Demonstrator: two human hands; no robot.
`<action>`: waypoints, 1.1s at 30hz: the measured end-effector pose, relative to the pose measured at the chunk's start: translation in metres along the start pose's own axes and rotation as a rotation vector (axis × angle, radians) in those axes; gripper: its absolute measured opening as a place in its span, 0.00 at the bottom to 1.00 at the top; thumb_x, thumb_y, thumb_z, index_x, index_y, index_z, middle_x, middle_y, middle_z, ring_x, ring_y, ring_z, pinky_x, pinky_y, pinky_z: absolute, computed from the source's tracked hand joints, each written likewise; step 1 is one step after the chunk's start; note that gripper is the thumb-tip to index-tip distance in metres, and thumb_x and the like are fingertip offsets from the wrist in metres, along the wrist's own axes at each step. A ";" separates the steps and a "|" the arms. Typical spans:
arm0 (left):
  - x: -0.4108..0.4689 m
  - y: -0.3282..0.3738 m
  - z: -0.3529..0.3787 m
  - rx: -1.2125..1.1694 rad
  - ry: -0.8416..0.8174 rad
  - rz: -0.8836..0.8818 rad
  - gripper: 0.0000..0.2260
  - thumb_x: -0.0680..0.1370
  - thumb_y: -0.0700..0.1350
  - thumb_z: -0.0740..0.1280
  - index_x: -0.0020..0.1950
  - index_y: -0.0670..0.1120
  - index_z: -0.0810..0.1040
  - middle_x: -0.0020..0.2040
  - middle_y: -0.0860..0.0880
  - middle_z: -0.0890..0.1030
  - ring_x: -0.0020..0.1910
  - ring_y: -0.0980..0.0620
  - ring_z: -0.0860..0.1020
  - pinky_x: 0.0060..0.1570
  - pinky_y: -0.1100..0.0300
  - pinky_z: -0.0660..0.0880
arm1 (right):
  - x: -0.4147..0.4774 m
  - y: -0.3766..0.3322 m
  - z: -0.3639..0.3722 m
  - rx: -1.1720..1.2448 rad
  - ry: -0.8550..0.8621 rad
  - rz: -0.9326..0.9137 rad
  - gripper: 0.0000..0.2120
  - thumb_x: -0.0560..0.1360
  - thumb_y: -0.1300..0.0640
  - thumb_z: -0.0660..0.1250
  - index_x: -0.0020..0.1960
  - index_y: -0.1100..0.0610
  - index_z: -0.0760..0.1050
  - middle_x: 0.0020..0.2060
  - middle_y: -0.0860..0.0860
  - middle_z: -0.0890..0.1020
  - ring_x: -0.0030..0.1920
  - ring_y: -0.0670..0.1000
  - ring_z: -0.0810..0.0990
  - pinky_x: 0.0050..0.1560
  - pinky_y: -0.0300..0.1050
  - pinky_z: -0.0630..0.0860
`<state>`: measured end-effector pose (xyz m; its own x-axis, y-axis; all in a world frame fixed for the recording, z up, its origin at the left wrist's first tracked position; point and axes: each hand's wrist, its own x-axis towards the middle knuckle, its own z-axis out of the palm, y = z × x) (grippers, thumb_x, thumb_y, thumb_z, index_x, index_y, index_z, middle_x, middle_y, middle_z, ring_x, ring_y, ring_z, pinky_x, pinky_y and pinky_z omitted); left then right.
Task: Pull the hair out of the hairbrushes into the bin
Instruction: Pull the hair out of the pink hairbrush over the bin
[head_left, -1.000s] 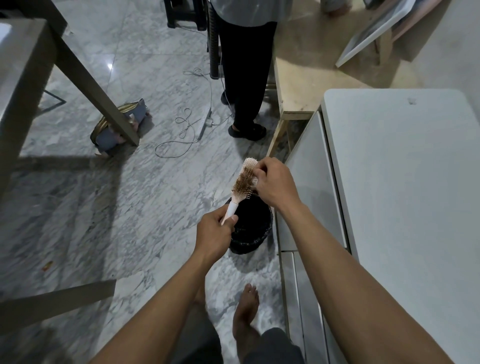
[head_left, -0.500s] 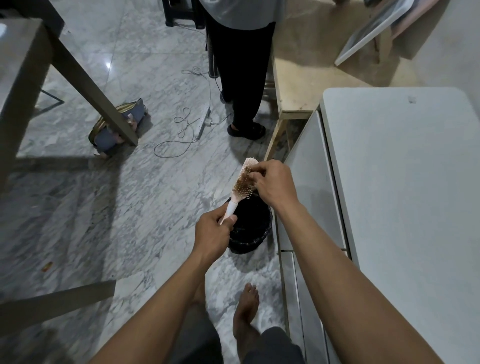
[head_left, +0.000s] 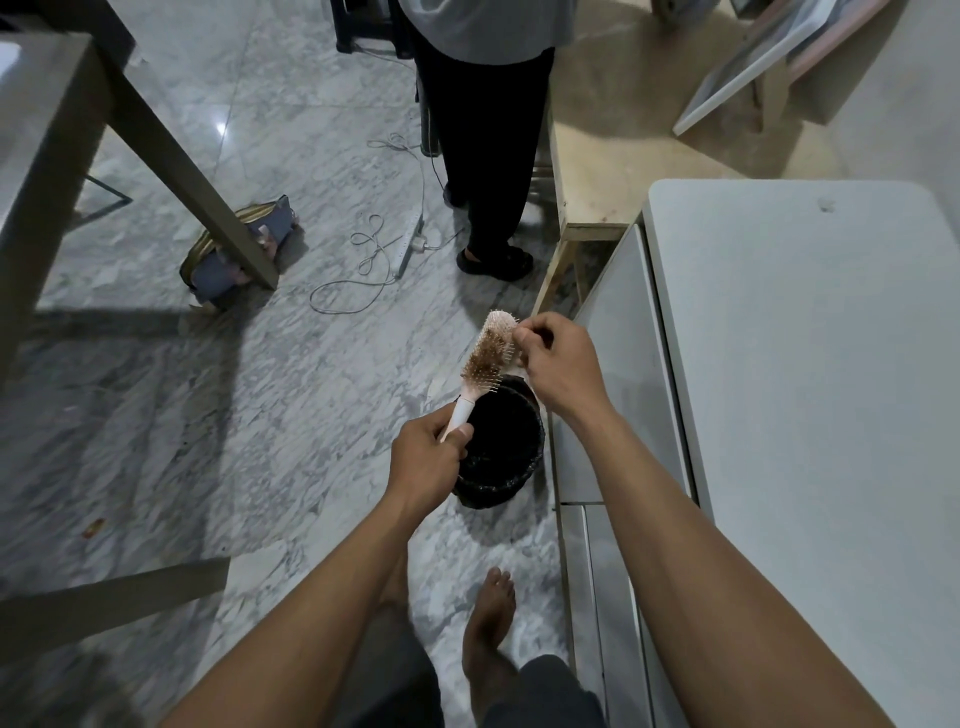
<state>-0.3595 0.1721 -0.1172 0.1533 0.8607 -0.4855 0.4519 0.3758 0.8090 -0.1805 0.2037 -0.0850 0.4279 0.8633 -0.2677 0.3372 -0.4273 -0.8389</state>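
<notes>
Far left, a slanted grey table leg (head_left: 171, 171) comes down onto the marble floor (head_left: 156, 415), and a blue bag (head_left: 236, 249) with a gold trim lies just behind its foot. A little further right a white power strip (head_left: 410, 241) sits on the floor with its cable (head_left: 353, 291) looped beside it, and past that another person (head_left: 488, 156) stands in dark trousers and dark shoes.

Nearer to me, the left hand (head_left: 426, 462) is wrapped round the pale handle of the hairbrush (head_left: 470, 400), thumb laid along it, holding the brush tilted up and away, head uppermost. The bristle face carries a brownish mat of hair (head_left: 485, 358) across its middle (the tip of the head looks cleaner). The brush is held in the air right over the black bin (head_left: 501, 447), which stands on the floor, lined with a dark bag, close against the side of the white surface (head_left: 805, 389).

The right hand (head_left: 558, 364) is at the upper right edge of the brush head, fingers curled in and thumb and fingertips pinched into the hair among the bristles. Below the arms one bare foot (head_left: 491, 618) is planted on the marble near the bin.
</notes>
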 end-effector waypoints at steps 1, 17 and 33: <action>0.000 0.000 0.000 0.001 0.000 -0.003 0.14 0.81 0.44 0.66 0.66 0.50 0.80 0.37 0.48 0.82 0.36 0.51 0.78 0.40 0.52 0.75 | -0.001 -0.001 -0.001 0.072 -0.001 0.017 0.06 0.82 0.59 0.65 0.49 0.57 0.79 0.41 0.49 0.83 0.41 0.48 0.82 0.43 0.45 0.80; -0.004 -0.002 -0.009 -0.085 0.032 -0.089 0.13 0.81 0.43 0.67 0.65 0.46 0.80 0.43 0.45 0.83 0.40 0.47 0.80 0.45 0.46 0.77 | 0.002 -0.021 -0.033 0.661 -0.012 0.070 0.05 0.78 0.68 0.69 0.49 0.60 0.80 0.42 0.57 0.84 0.38 0.49 0.83 0.38 0.43 0.82; -0.008 0.011 -0.016 -0.177 0.049 -0.032 0.12 0.81 0.43 0.67 0.63 0.47 0.80 0.45 0.43 0.83 0.38 0.51 0.79 0.38 0.55 0.74 | -0.004 -0.002 0.008 0.008 0.062 0.061 0.05 0.76 0.62 0.72 0.47 0.55 0.86 0.36 0.47 0.85 0.38 0.48 0.86 0.49 0.51 0.85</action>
<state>-0.3700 0.1745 -0.0989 0.0963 0.8612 -0.4990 0.2940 0.4543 0.8409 -0.1897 0.2038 -0.0864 0.4991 0.8170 -0.2888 0.3024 -0.4765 -0.8255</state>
